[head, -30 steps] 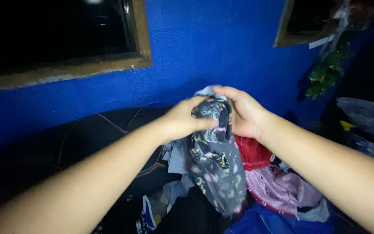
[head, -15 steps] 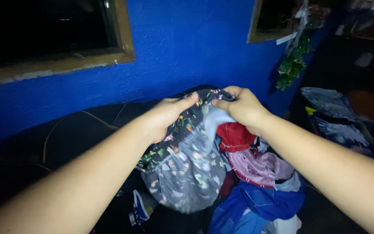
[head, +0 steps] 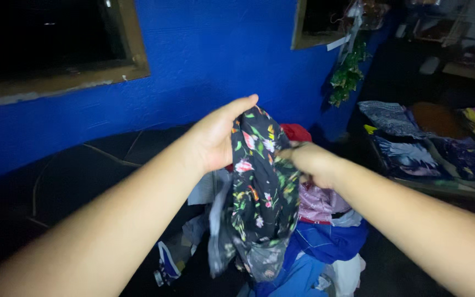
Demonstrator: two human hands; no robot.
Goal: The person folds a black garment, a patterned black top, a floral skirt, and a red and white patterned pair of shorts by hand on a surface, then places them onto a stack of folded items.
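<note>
Both forearms reach out from the bottom of the view toward the middle; the left hand (head: 215, 137) is raised highest, palm turned inward and fingers stretched up and to the right, with the top edge of a black floral garment (head: 262, 187) draped over it and pressed against the palm — a flat, supporting hold rather than a fist; the right hand (head: 310, 162) sits a little lower and just to the right, its fingers curled and pinched shut on the garment's right edge, knuckles toward the camera. The two hands are close together, with only the cloth between them.

The garment hangs in the air from the hands, above a heap of clothes; it is thin dark fabric printed with small flowers in pink, red, white and yellow and green leaves; it falls in a long loose fold, bunched and twisted near the bottom, where a paler grey inner side shows; its lower end reaches down to the pile.

The pile below holds a red cloth (head: 297, 132) just behind the right hand, a pale pink striped piece (head: 320, 202) under the right wrist, and blue fabric (head: 325, 242) lower down — all on a dark surface. Behind stands a bright blue wall (head: 221, 60) with a wood-framed window (head: 56, 49) at the left; at the right, patterned fabrics (head: 413, 148) lie spread, well apart from the hands.
</note>
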